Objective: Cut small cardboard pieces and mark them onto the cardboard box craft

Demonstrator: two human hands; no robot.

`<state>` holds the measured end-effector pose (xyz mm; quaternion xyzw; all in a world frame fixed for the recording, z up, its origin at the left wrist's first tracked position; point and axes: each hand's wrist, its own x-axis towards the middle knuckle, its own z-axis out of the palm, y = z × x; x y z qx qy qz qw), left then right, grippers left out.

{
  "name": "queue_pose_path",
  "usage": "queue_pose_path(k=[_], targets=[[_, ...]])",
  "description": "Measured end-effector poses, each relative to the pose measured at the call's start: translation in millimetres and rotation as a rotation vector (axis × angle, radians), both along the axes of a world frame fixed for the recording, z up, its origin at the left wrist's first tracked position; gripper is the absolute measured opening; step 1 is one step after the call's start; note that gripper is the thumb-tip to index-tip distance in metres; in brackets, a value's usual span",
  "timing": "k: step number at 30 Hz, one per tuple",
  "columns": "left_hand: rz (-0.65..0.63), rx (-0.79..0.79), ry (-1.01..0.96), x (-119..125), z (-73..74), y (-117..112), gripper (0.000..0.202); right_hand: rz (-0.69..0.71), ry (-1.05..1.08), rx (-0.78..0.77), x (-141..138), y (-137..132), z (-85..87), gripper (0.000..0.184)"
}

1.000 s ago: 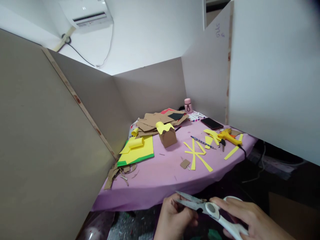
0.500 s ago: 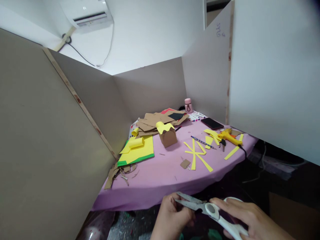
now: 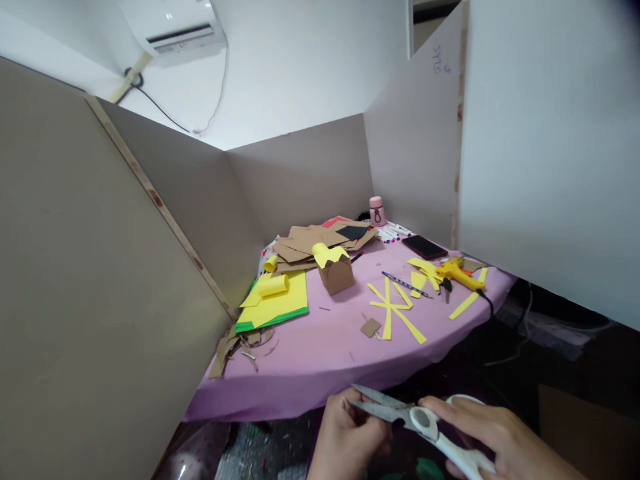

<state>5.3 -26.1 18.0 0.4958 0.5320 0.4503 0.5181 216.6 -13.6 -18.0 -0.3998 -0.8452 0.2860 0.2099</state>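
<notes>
My right hand (image 3: pixel 493 430) grips the white handles of a pair of scissors (image 3: pixel 425 421) in front of the table edge. The blades are parted and point left, their tips beside the fingers of my left hand (image 3: pixel 347 430). That hand is closed, thumb and fingers pinched together, and whatever it holds is too small or hidden to make out. Beyond the hands, on the table, lie a small cardboard square with a thin stick (image 3: pixel 371 327) and several yellow paper strips (image 3: pixel 389 307). A brown cardboard box with yellow paper on top (image 3: pixel 336 275) stands farther back.
On the purple tablecloth (image 3: pixel 320 360), yellow and green sheets (image 3: pixel 280 307) and cardboard scraps (image 3: pixel 225 350) lie left. Cardboard pieces (image 3: pixel 300 245) and a pink flask (image 3: pixel 377 212) stand behind. A phone (image 3: pixel 424 247), pencil (image 3: pixel 406 284) and yellow glue gun (image 3: pixel 459 273) lie right. Grey panels (image 3: pixel 300 173) enclose the table.
My left hand has shifted very slightly to the right. The scissors and my right hand stay nearly where they were, blades still parted. Things on the table have not moved.
</notes>
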Motion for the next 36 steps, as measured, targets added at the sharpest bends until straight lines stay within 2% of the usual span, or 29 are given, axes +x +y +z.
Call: queue_pose_path(k=[11,19,24,30,33,36], targets=[[0.0,-0.038,-0.1,-4.5,-3.1,0.7,0.007,-0.057,0.141,0.076,4.7,-0.3,-7.6,0.052],[-0.007,-0.027,-0.075,-3.0,-3.4,-0.7,0.009,-0.047,0.101,0.125,3.6,-0.7,3.4,0.05],[-0.002,-0.005,-0.064,-3.0,-5.2,0.5,0.01,-0.063,0.111,0.142,2.7,-1.8,3.3,0.048],[0.002,0.003,-0.099,-4.0,-7.6,0.3,0.015,-0.08,0.151,0.086,2.6,-2.0,2.1,0.049],[0.011,-0.017,-0.145,-5.6,-7.4,0.1,0.01,-0.086,0.206,0.036,2.4,-1.3,-0.9,0.052],[0.04,-0.027,-0.175,-7.5,-6.4,0.6,0.018,-0.072,0.224,-0.016,3.6,-0.8,-5.1,0.054]])
